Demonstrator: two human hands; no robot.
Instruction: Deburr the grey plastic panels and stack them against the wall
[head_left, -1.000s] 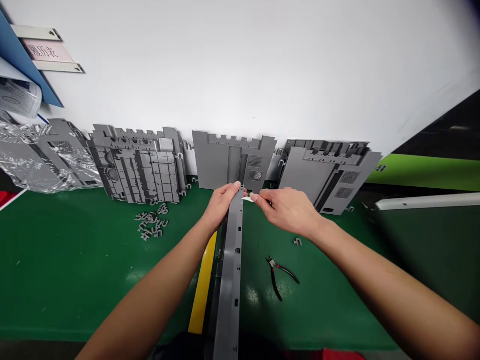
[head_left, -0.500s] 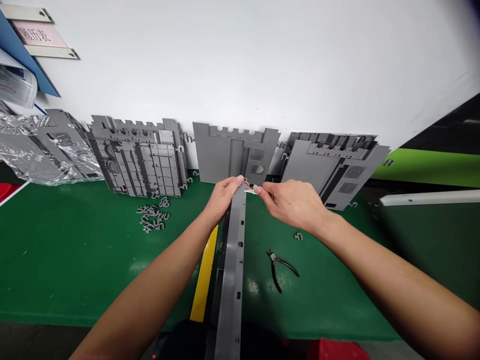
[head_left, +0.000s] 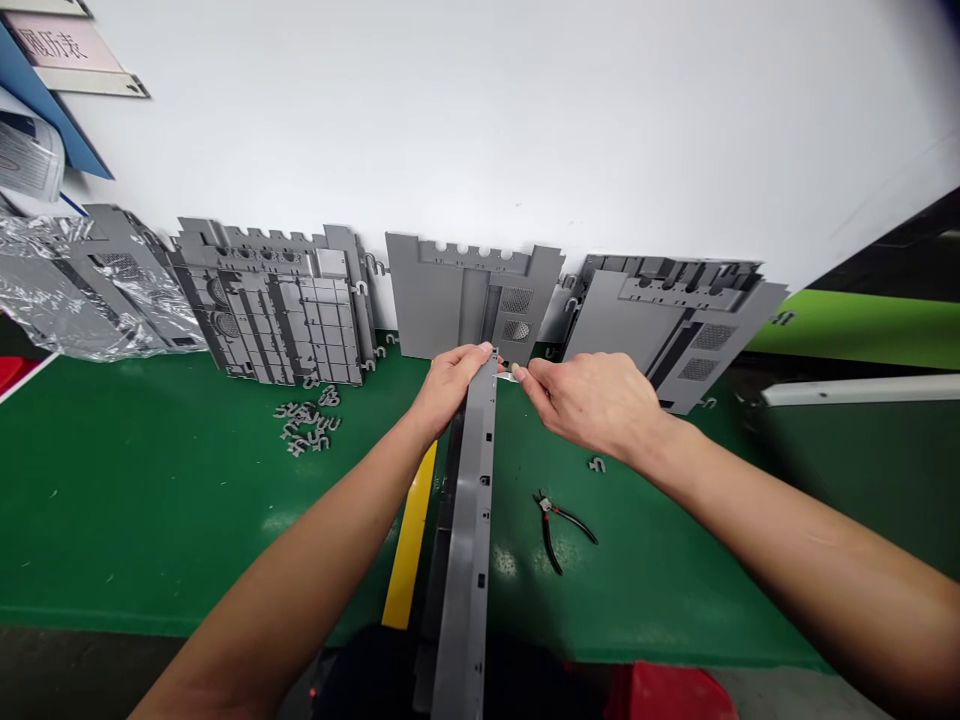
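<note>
My left hand point(head_left: 450, 385) is closed round the far end of a long grey plastic panel point(head_left: 471, 540), which stands on edge and points toward me. Slots and small holes run along its upward edge. In my closed right hand point(head_left: 589, 400) is a small knife; its pale blade point(head_left: 506, 377) lies at the panel's right edge, close to the left fingertips. Most of the knife's handle is hidden by the fingers. Nippers with black handles point(head_left: 553, 525) lie spread on the green table, below the right hand, near one small grey hooked piece point(head_left: 597, 465).
Grey plastic panels lean on the white wall: a stack at left point(head_left: 277, 310), one in the middle point(head_left: 427, 290), more at right point(head_left: 622, 320). A plastic-wrapped panel point(head_left: 112, 300) is far left. Several hooked scraps point(head_left: 307, 420) and a yellow strip point(head_left: 411, 540) lie on the green table point(head_left: 187, 520).
The view has shifted slightly. Both hands stay at the panel's far end, and the knife blade remains against its right edge with only a small movement.
</note>
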